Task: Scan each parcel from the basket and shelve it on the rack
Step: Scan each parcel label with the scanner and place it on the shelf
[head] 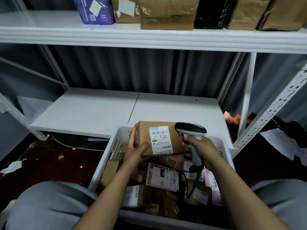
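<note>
My left hand (pixel 135 149) grips a brown cardboard parcel (pixel 144 131) by its left side, holding it above the white basket (pixel 221 143). A white shipping label (pixel 160 140) with barcodes faces up on the parcel. My right hand (pixel 201 150) grips the handle of a grey and black barcode scanner (pixel 191 128), whose head sits just right of the label, pointing at it. The scanner's black cable hangs down into the basket. Several more parcels lie in the basket, among them a pink and white one (pixel 163 178).
The white rack's lower shelf (pixel 99 110) stands right behind the basket. The upper shelf (pixel 149 38) carries a blue box (pixel 94 10), brown cartons (pixel 167 14) and a black bag (pixel 211 14). Paper scraps litter the dark floor at left. A perforated rack post (pixel 272 110) rises at right.
</note>
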Demonstrator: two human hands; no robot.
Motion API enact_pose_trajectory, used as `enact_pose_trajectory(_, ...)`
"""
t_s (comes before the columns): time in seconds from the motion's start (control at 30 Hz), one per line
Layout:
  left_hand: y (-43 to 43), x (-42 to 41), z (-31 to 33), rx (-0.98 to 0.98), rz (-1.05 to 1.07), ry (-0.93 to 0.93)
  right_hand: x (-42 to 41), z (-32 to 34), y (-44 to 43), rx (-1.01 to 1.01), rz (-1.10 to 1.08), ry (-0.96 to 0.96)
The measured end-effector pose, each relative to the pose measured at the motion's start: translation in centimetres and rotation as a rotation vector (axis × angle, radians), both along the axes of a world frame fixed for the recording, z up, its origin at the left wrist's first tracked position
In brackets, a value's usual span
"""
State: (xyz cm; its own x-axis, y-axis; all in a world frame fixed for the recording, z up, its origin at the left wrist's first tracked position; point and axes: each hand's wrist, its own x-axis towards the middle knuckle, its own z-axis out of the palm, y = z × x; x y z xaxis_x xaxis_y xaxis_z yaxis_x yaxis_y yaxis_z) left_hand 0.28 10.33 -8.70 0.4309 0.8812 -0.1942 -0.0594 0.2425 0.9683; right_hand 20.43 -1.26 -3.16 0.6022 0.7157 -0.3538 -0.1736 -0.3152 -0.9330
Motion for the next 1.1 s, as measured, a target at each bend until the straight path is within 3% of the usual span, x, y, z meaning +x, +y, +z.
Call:
enact_pose_trajectory(0.33, 4.6, -3.7, 2.8, 0.076, 0.276, -0.059, -2.2, 7.4, 1.9, 0.067, 0.344, -0.336)
enact_pose_trajectory(1.1, 4.7, -6.1, 6.2, 0.156, 0.212, -0.020, -3.0, 12.7, 0.2, 0.171, 0.331, -0.391)
